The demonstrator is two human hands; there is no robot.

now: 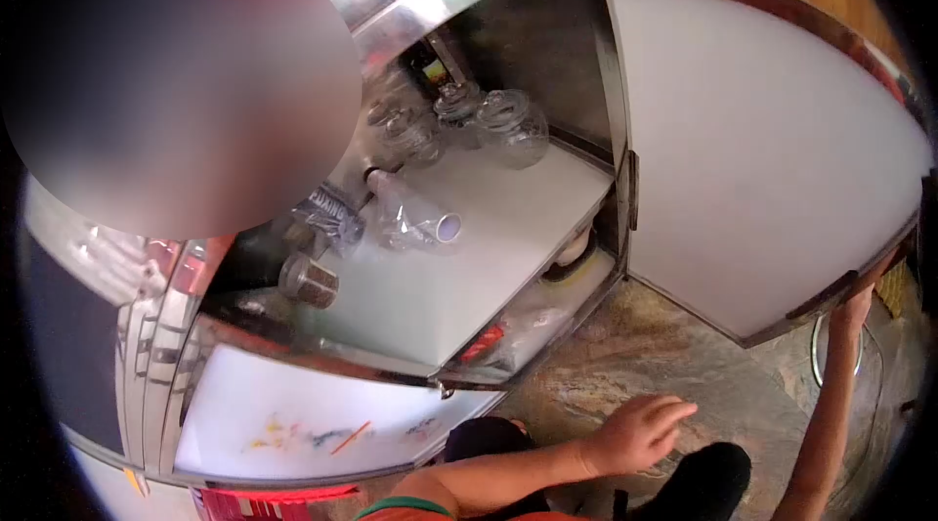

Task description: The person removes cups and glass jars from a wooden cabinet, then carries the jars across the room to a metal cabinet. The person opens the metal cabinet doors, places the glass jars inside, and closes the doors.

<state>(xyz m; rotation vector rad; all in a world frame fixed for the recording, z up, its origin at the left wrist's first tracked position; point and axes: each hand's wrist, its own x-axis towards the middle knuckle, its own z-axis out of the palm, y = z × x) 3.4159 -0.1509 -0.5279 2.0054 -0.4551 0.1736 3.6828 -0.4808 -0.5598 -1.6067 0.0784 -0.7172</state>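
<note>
My left hand [640,435] hangs over the stone-patterned floor with its fingers partly bent and a finger pointing right; no object shows in it. At the far right, my right hand [853,308] is at the lower edge of the open white cabinet door [762,150], its fingers mostly hidden. Inside the cabinet, the pale shelf [508,218] carries glass jars [513,130] at the back, a plastic-wrapped item [415,213] in the middle, a dark labelled packet [332,216] and a small clear jar with dark contents [311,282] at the left.
Below the shelf, a lower compartment holds a red item [482,343] and a round pale object [575,247]. A white panel with coloured marks [332,423] stands at lower left. My knees are near the bottom edge. A blurred oval covers the upper left.
</note>
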